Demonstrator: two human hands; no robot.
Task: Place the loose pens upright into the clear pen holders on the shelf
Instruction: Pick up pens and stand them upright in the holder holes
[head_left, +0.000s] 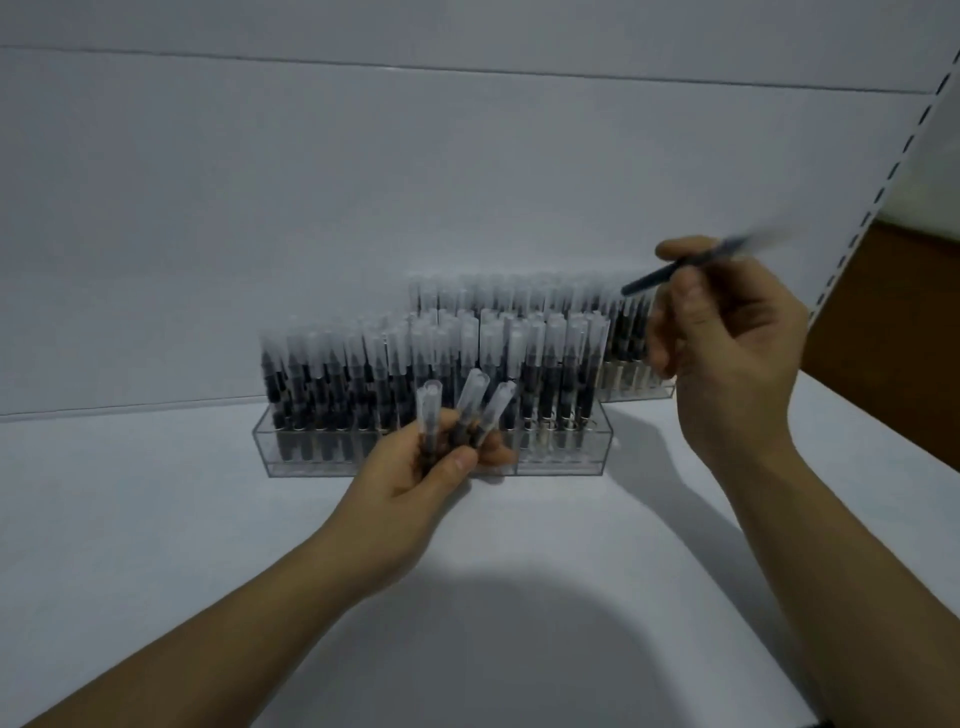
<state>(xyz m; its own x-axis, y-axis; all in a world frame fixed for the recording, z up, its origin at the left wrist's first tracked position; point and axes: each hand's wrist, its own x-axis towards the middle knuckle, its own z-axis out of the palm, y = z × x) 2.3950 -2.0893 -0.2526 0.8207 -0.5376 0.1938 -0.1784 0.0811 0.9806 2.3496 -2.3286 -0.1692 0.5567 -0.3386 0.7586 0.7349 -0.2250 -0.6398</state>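
Note:
My left hand (415, 480) grips three loose pens (470, 410), dark barrels with frosted clear caps pointing up, just in front of the near clear pen holder (291, 457). That holder stands on the white shelf and is packed with several upright pens. A second clear holder (634, 389), also full of upright pens, stands behind it to the right. My right hand (727, 338) is raised above and in front of the rear holder, pinching one dark pen (670, 270) that lies tilted and blurred, cap end up to the right.
The white shelf board (156, 519) spreads wide in front of the holders, with a white back panel (363, 182) behind. A slotted shelf upright (883, 182) runs diagonally at the right edge, brown surface beyond it.

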